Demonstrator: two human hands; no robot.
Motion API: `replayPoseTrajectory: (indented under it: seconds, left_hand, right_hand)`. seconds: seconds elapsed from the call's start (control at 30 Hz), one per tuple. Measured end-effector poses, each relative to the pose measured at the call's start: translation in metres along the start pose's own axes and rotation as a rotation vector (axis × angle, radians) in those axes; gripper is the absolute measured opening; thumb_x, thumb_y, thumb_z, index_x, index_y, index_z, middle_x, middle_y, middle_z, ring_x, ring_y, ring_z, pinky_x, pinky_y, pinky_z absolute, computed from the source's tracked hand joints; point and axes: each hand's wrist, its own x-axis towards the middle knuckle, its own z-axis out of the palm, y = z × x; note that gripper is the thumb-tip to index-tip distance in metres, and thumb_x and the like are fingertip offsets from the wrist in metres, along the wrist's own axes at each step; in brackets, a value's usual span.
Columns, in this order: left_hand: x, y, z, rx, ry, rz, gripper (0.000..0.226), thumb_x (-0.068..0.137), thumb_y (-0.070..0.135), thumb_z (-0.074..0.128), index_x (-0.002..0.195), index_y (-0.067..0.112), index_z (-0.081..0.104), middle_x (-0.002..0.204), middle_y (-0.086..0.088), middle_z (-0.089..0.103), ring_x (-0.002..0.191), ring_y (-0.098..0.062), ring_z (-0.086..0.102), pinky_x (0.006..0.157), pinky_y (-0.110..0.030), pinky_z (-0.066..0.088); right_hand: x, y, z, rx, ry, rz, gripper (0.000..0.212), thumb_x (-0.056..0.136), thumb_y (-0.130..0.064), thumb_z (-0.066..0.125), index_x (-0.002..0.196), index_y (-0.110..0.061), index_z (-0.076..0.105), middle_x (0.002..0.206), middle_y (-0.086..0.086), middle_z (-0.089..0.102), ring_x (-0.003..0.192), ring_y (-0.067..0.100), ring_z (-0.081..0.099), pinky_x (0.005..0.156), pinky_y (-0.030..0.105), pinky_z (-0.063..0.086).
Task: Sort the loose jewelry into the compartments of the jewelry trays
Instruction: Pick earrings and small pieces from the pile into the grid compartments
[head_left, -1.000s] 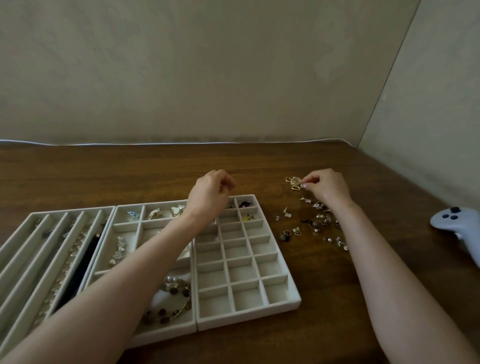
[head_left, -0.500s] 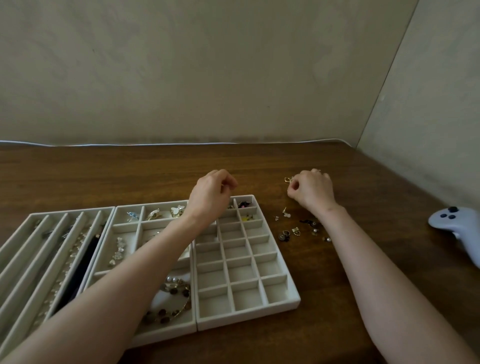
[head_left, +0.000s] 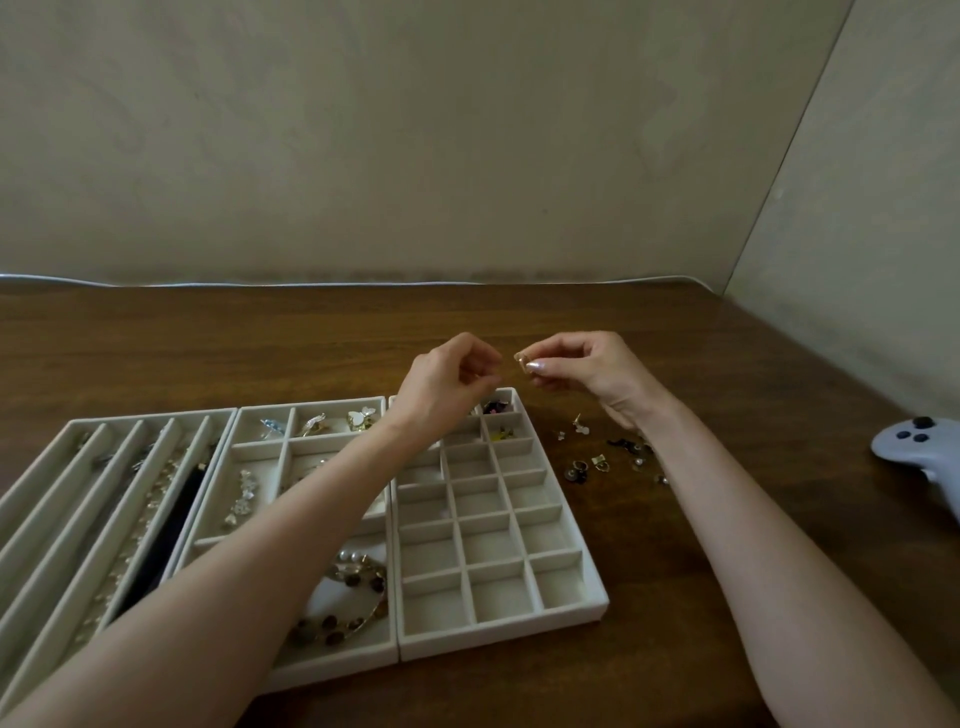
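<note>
Near tray (head_left: 571, 616) — gold piece (head_left: 521, 359) pinched by right hand (head_left: 587, 369).

1. No words, labels, brand names, numbers or signs can be read anywhere in the view.
2. The pale trays (head_left: 498, 638) show plain walls.
3. The buttons on the controller (head_left: 901, 451) are too small to make out any marking.

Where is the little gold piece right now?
Head view: the gold piece is pinched in the right hand, beside the left hand, near the grid tray's far right corner.
</note>
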Motion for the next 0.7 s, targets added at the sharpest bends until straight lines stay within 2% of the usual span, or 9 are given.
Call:
replayPoseTrajectory:
  seconds: [0.13, 0.23, 0.3, 0.4, 0.47, 0.53, 0.6, 0.7]
  left_hand:
    - [0.000, 0.001, 0.002, -0.006, -0.008, -0.019, 0.020, 0.083, 0.024, 0.066, 0.099, 0.015, 0.060, 0.090, 0.003, 0.064, 0.081, -0.007, 0.061, 0.069, -0.017, 0.050]
    - [0.000, 0.000, 0.000, 0.037, 0.029, -0.017, 0.013, 0.082, 0.022, 0.067, 0.091, 0.013, 0.063, 0.082, 0.003, 0.063, 0.072, -0.005, 0.058, 0.061, -0.013, 0.046]
    - [0.000, 0.000, -0.001, 0.052, 0.045, -0.023, 0.008, 0.083, 0.020, 0.066, 0.087, 0.014, 0.063, 0.081, 0.004, 0.063, 0.071, -0.005, 0.057, 0.061, -0.014, 0.046]
    - [-0.001, -0.001, -0.001, 0.051, 0.061, -0.022, 0.003, 0.084, 0.016, 0.065, 0.087, 0.014, 0.065, 0.083, 0.003, 0.066, 0.076, -0.006, 0.061, 0.069, -0.019, 0.051]
    - [-0.002, -0.001, -0.001, 0.036, 0.067, -0.011, 0.005, 0.086, 0.011, 0.062, 0.089, 0.013, 0.065, 0.082, 0.005, 0.066, 0.077, -0.002, 0.062, 0.070, -0.014, 0.051]
    - [-0.002, -0.001, -0.001, 0.032, 0.065, -0.014, 0.009, 0.087, 0.008, 0.059, 0.091, 0.014, 0.065, 0.081, 0.008, 0.064, 0.076, 0.001, 0.062, 0.069, -0.013, 0.051]
    - [-0.001, -0.003, -0.001, 0.026, 0.075, -0.029, 0.011, 0.088, 0.007, 0.059, 0.092, 0.015, 0.065, 0.080, 0.010, 0.063, 0.076, 0.001, 0.062, 0.067, -0.012, 0.051]
    - [-0.001, -0.004, -0.001, 0.024, 0.082, -0.035, 0.013, 0.087, 0.005, 0.059, 0.092, 0.016, 0.064, 0.078, 0.010, 0.063, 0.074, 0.001, 0.063, 0.066, -0.010, 0.050]
  right_hand:
    - [-0.002, -0.004, 0.017, 0.008, -0.056, -0.023, 0.017, 0.078, 0.003, 0.068, 0.092, -0.004, 0.065, 0.087, 0.011, 0.071, 0.080, 0.020, 0.069, 0.075, 0.031, 0.058]
    - [-0.004, -0.006, 0.022, -0.016, -0.060, -0.032, 0.014, 0.080, 0.004, 0.066, 0.093, -0.001, 0.065, 0.087, 0.012, 0.071, 0.080, 0.021, 0.070, 0.070, 0.027, 0.058]
    - [-0.004, -0.007, 0.017, -0.117, -0.025, -0.034, 0.012, 0.082, 0.000, 0.065, 0.093, -0.005, 0.067, 0.090, 0.008, 0.071, 0.082, 0.017, 0.070, 0.073, 0.025, 0.057]
    - [0.002, 0.000, -0.003, -0.442, 0.175, -0.055, 0.012, 0.086, -0.009, 0.063, 0.096, -0.014, 0.069, 0.095, -0.003, 0.069, 0.083, 0.008, 0.065, 0.073, 0.019, 0.051]
    - [0.007, 0.011, -0.023, -0.606, 0.370, -0.034, 0.016, 0.090, -0.012, 0.059, 0.102, -0.017, 0.069, 0.103, -0.004, 0.067, 0.085, 0.006, 0.060, 0.070, 0.013, 0.043]
    - [0.013, 0.024, -0.042, -0.743, 0.461, 0.027, 0.020, 0.093, -0.013, 0.055, 0.108, -0.018, 0.067, 0.116, 0.000, 0.065, 0.096, 0.011, 0.060, 0.078, 0.018, 0.044]
    - [0.018, 0.036, -0.053, -0.874, 0.402, 0.116, 0.025, 0.095, -0.015, 0.051, 0.116, -0.019, 0.064, 0.129, 0.002, 0.058, 0.122, 0.020, 0.050, 0.097, 0.032, 0.040]
    - [0.020, 0.047, -0.053, -0.931, 0.258, 0.166, 0.033, 0.097, -0.012, 0.045, 0.128, -0.019, 0.056, 0.141, 0.001, 0.048, 0.134, 0.023, 0.037, 0.111, 0.041, 0.030]
